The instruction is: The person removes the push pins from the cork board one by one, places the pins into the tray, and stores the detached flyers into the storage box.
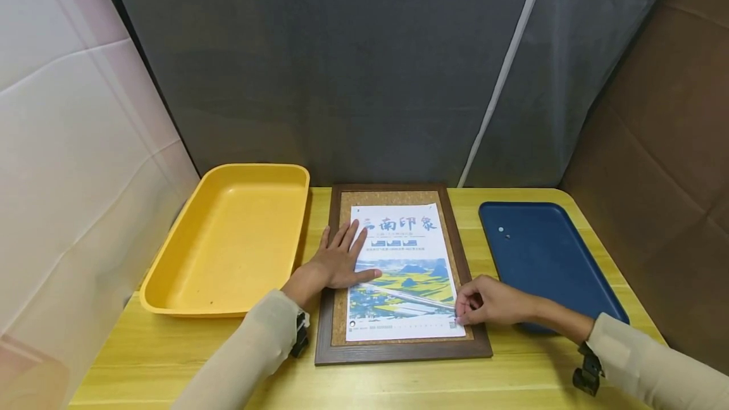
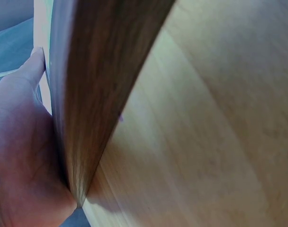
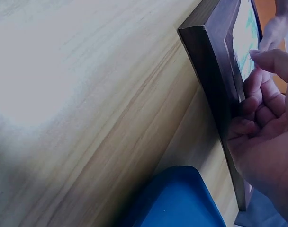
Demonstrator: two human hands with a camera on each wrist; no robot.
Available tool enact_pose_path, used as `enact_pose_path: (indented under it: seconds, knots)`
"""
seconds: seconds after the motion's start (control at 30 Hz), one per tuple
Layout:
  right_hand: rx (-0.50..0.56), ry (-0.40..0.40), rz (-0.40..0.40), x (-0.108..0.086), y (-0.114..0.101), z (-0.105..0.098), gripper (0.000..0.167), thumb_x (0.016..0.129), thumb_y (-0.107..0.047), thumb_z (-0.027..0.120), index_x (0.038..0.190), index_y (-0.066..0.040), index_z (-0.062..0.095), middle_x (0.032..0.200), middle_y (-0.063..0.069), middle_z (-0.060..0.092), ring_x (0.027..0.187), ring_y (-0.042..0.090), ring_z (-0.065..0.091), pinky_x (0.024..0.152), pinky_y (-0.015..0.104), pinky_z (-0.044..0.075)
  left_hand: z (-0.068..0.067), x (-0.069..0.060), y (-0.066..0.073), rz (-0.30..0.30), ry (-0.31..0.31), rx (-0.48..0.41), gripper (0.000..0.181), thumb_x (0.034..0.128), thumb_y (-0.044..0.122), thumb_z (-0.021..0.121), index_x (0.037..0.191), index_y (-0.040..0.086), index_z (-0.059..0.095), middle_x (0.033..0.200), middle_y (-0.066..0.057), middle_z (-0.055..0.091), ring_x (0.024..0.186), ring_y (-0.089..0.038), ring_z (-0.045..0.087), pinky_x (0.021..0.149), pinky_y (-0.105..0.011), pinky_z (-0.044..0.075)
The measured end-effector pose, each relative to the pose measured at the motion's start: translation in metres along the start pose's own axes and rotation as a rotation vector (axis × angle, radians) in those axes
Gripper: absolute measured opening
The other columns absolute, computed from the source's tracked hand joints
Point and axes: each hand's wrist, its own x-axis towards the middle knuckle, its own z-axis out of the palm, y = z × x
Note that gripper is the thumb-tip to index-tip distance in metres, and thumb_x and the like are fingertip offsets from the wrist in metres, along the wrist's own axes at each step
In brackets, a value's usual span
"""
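Note:
A printed poster (image 1: 404, 296) with a landscape picture and large characters lies on a cork board (image 1: 393, 197) in a dark wooden frame (image 1: 398, 353). My left hand (image 1: 338, 264) rests on the poster's left side with fingers spread, its heel over the frame's left edge. At the poster's lower right corner, my right hand (image 1: 490, 301) has curled fingers, thumb and index together at the paper. They seem to pinch a tiny thumbtack, which the fingertips mostly hide. Small tack-like dots show near the poster's other corners. In the right wrist view, the curled fingers are beside the frame (image 3: 208, 56).
To the left stands a yellow tray (image 1: 228, 239). On the right lies a dark blue tray (image 1: 552, 258) with a small white tack (image 1: 500, 229) and another tiny piece (image 1: 508, 236). Light wood tabletop (image 1: 433, 391) surrounds the frame, and a grey curtain (image 1: 342, 68) hangs behind.

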Motion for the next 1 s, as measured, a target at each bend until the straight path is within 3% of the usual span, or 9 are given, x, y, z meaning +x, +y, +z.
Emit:
enact_pose_path:
  seconds: [0.23, 0.6, 0.9, 1.0]
  knots:
    - [0.026, -0.008, 0.005, 0.001, 0.003, -0.007, 0.006, 0.096, -0.008, 0.077, 0.091, -0.008, 0.077, 0.074, -0.005, 0.062, 0.066, -0.001, 0.047, 0.058, 0.017, 0.040, -0.002, -0.001, 0.000, 0.001, 0.001, -0.014, 0.111, 0.0952, 0.086, 0.037, 0.170, 0.020, -0.012, 0.175, -0.006, -0.023, 0.163, -0.031, -0.016, 0.125, -0.065, -0.015]
    - [0.080, 0.011, -0.016, 0.000, 0.004, -0.011, 0.005, 0.096, -0.001, 0.073, 0.091, -0.002, 0.075, 0.081, 0.015, 0.069, 0.073, 0.001, 0.052, 0.063, 0.020, 0.046, 0.000, 0.000, 0.000, -0.003, 0.009, -0.021, 0.113, 0.0933, 0.087, 0.038, 0.170, 0.021, -0.010, 0.176, -0.006, -0.022, 0.163, -0.030, -0.015, 0.125, -0.065, -0.013]
    - [0.078, 0.067, 0.022, -0.001, 0.002, -0.017, 0.008, 0.098, -0.004, 0.073, 0.090, -0.004, 0.075, 0.079, 0.016, 0.068, 0.070, 0.003, 0.054, 0.063, 0.021, 0.047, 0.000, -0.001, 0.000, -0.003, 0.010, -0.022, 0.112, 0.0941, 0.087, 0.038, 0.171, 0.020, -0.009, 0.176, -0.006, -0.022, 0.163, -0.031, -0.015, 0.125, -0.065, -0.014]
    - [0.058, 0.088, 0.029, -0.002, 0.003, -0.020, 0.008, 0.097, -0.005, 0.074, 0.089, -0.006, 0.075, 0.076, 0.009, 0.067, 0.069, 0.004, 0.053, 0.062, 0.022, 0.046, 0.000, -0.002, 0.001, -0.004, 0.007, -0.020, 0.111, 0.0943, 0.087, 0.037, 0.170, 0.020, -0.010, 0.175, -0.006, -0.023, 0.163, -0.030, -0.015, 0.125, -0.065, -0.015]
